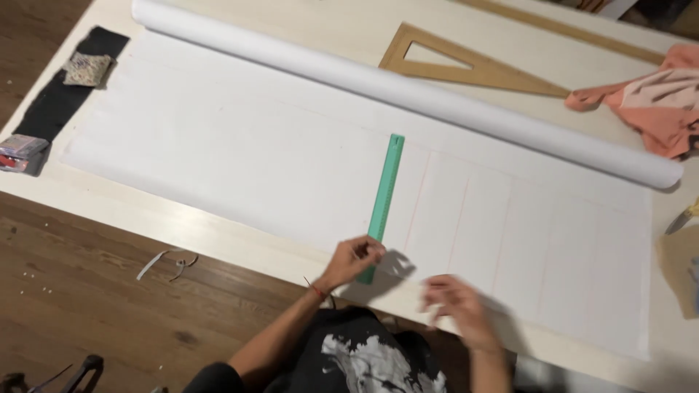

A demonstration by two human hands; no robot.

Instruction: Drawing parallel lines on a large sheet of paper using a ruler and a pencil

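Observation:
A green ruler (386, 193) lies across a wide sheet of white paper (240, 153), unrolled from a roll (408, 91) at the table's far side. My left hand (352, 260) pinches the ruler's near end at the table's front edge. My right hand (455, 306) hovers blurred just right of it, over the paper's near edge, fingers apart with nothing visible in it. Faint pink lines run across the paper right of the ruler.
A wooden triangle square (466, 64) lies beyond the roll. Peach fabric (655, 102) sits at the far right. Black cloth (62, 91), a small patterned pad (87, 69) and a small box (22, 154) lie at the left. Wood floor (109, 306) shows below the table.

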